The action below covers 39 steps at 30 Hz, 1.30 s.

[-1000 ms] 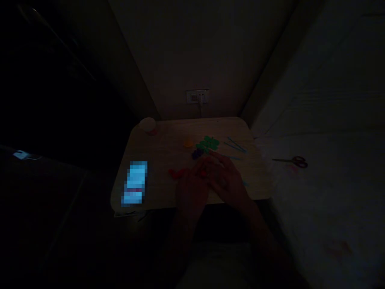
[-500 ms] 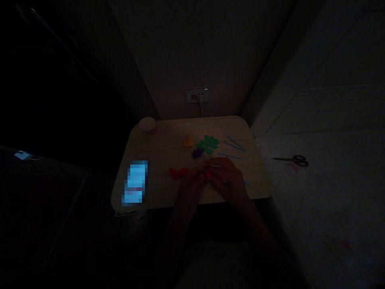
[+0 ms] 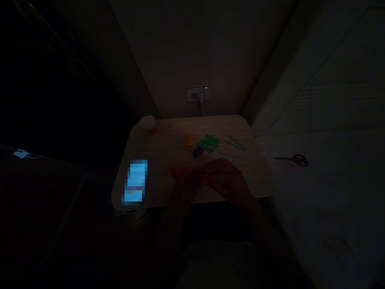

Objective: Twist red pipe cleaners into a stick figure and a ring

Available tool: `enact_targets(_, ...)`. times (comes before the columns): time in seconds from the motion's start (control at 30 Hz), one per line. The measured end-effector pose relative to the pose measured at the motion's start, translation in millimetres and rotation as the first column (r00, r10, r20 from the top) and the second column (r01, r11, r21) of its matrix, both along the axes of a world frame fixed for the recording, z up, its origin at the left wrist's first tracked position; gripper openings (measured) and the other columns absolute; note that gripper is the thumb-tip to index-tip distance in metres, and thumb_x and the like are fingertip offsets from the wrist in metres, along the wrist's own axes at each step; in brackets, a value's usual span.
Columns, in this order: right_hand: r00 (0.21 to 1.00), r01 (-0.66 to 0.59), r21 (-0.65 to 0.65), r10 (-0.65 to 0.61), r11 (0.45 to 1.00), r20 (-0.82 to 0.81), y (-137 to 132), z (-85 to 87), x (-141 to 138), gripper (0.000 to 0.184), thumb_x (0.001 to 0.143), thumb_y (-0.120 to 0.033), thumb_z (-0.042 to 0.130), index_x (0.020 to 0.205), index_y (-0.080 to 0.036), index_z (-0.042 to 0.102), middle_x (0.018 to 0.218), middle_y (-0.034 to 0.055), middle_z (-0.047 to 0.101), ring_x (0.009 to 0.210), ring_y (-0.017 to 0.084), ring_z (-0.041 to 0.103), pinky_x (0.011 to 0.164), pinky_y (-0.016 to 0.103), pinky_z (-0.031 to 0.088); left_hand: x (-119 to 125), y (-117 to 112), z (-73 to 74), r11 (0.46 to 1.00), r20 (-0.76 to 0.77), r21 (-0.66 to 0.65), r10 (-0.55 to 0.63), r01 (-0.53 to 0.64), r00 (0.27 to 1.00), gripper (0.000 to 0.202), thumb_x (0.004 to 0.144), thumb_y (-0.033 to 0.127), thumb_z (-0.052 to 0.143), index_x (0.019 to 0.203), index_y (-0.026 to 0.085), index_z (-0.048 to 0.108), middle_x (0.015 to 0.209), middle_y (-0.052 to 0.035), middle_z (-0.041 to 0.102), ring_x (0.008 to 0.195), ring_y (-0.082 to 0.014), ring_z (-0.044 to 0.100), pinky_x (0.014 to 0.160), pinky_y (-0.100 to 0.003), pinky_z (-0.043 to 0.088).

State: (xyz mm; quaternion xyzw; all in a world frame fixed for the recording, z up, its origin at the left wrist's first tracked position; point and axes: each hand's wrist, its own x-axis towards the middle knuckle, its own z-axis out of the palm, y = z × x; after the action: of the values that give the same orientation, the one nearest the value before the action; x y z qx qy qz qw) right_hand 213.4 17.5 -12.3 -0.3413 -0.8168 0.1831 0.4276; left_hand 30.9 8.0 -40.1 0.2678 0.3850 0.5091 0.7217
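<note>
Pale wood-grained surface (image 3: 164,150), rounded at the corners, in very dim light. Near its middle, the person's bare right grip (image 3: 230,178) pinched a small, soft-looking red lump (image 3: 205,180) between thumb and fingers; the bare left grip (image 3: 187,186) met it from the left, though darkness hid whether its fingers pressed together. A bent red strip (image 3: 179,172) lay on the surface just left of the fingers. Farther back stood one orange cone-shaped piece (image 3: 189,140); to its right, one cluster of flat green leaf-shaped pieces (image 3: 208,143), with a dark purple clump (image 3: 198,152) at its near left edge. Right of these lay three thin blue sticks (image 3: 236,143), two of them close together. At the far left corner, one pale round tub (image 3: 147,123); at the near left, one lit rectangular screen (image 3: 135,182), blurred. Right of the surface, dark-handled scissors (image 3: 291,159) rested on white fluffy material (image 3: 303,196).
</note>
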Motion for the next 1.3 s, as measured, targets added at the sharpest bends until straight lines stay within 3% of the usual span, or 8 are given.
enact_targets(0.23, 0.994, -0.053, 0.014, 0.051, 0.999, 0.095, 0.9, 5.4, -5.5, 0.023, 0.105, -0.039, 0.064, 0.119, -0.033, 0.081, 0.126, 0.0044, 0.08, 0.115, 0.025, 0.072, 0.099, 0.047, 0.058, -5.4, 2.3, -6.7, 1.0, -0.033, 0.022, -0.009, 0.01, 0.999, 0.037, 0.056, 0.012, 0.099, 0.085, 0.019, 0.078, 0.082, -0.0013, 0.077, 0.075, -0.0175, 0.071, 0.07, -0.028, 0.056)
enact_targets(0.57, 0.983, 0.024, 0.024, -0.028, 0.999, 0.183, 2.4, 2.9, -9.4, 0.023, 0.104, -0.038, 0.066, 0.122, -0.035, 0.079, 0.123, 0.0024, 0.081, 0.112, 0.026, 0.071, 0.101, 0.048, 0.05, -9.3, 0.8, 9.5, 0.991, -0.191, 0.097, -0.069, 0.089, 0.979, 0.032, 0.072, 0.024, 0.093, 0.101, 0.016, 0.083, 0.101, -0.011, 0.083, 0.092, -0.0265, 0.078, 0.081, -0.033, 0.061)
enact_targets(0.87, 0.986, 0.07, 0.021, -0.072, 0.997, 0.152, 12.4, -9.3, -9.9, 0.017, 0.102, -0.031, 0.067, 0.108, -0.024, 0.082, 0.117, 0.0096, 0.078, 0.109, 0.027, 0.07, 0.097, 0.045, 0.051, -18.3, 3.9, 10.1, 0.988, -0.322, 0.152, 0.087, -0.039, 0.943, 0.036, 0.071, 0.03, 0.09, 0.101, 0.017, 0.077, 0.102, -0.0082, 0.082, 0.094, -0.0239, 0.077, 0.085, -0.034, 0.06)
enact_targets(0.93, 0.975, 0.127, -0.061, -0.113, 0.99, 0.191, 17.8, -14.6, -8.1, 0.019, 0.102, -0.025, 0.064, 0.107, -0.02, 0.082, 0.108, 0.0125, 0.076, 0.102, 0.026, 0.07, 0.09, 0.04, 0.055, -28.9, 5.7, 16.5, 0.963, -0.467, 0.231, 0.234, -0.138, 0.853, 0.029, 0.078, 0.035, 0.084, 0.098, 0.018, 0.074, 0.102, -0.0079, 0.08, 0.095, -0.0242, 0.076, 0.087, -0.036, 0.06)
enact_targets(1.0, 0.956, 0.157, -0.148, -0.112, 0.976, 0.272, 22.8, -18.1, -8.1, 0.024, 0.102, -0.02, 0.06, 0.112, -0.017, 0.081, 0.104, 0.0131, 0.075, 0.095, 0.024, 0.071, 0.085, 0.035, 0.055, -41.6, 8.0, 18.9, 0.91, -0.647, 0.373, 0.396, -0.182, 0.652, 0.021, 0.086, 0.034, 0.075, 0.1, 0.019, 0.072, 0.105, -0.0072, 0.078, 0.097, -0.0241, 0.073, 0.089, -0.038, 0.059)
enact_targets(1.07, 0.924, 0.187, -0.197, -0.105, 0.962, 0.367, 27.3, -18.7, -10.9, 0.028, 0.102, -0.017, 0.059, 0.121, -0.016, 0.079, 0.109, 0.0133, 0.077, 0.096, 0.024, 0.072, 0.088, 0.035, 0.055, -53.2, 10.4, 14.5, 0.853, -0.767, 0.518, 0.496, -0.063, 0.407, 0.016, 0.091, 0.031, 0.068, 0.104, 0.021, 0.071, 0.109, -0.0077, 0.075, 0.103, -0.0256, 0.071, 0.094, -0.041, 0.058)
enact_targets(1.13, 0.876, 0.263, -0.2, -0.147, 0.944, 0.459, 31.1, -16.4, -15.5, 0.028, 0.102, -0.019, 0.06, 0.125, -0.018, 0.077, 0.112, 0.0131, 0.079, 0.099, 0.025, 0.073, 0.09, 0.036, 0.053, -60.9, 12.9, 3.8, 0.803, -0.809, 0.577, 0.537, 0.149, 0.239, 0.018, 0.093, 0.031, 0.068, 0.108, 0.021, 0.071, 0.116, -0.0094, 0.074, 0.113, -0.0286, 0.067, 0.103, -0.045, 0.054)
enact_targets(1.3, 0.74, 0.418, -0.168, -0.228, 0.893, 0.633, 37.3, -8.5, -25.5, 0.018, 0.1, -0.021, 0.062, 0.103, -0.019, 0.08, 0.102, 0.0124, 0.081, 0.099, 0.028, 0.071, 0.086, 0.037, 0.047, -63.9, 17.2, -23.0, 0.79, -0.874, 0.46, 0.484, 0.406, 0.049, 0.026, 0.094, 0.032, 0.07, 0.117, 0.02, 0.073, 0.133, -0.0135, 0.07, 0.124, -0.0347, 0.061, 0.111, -0.054, 0.047)
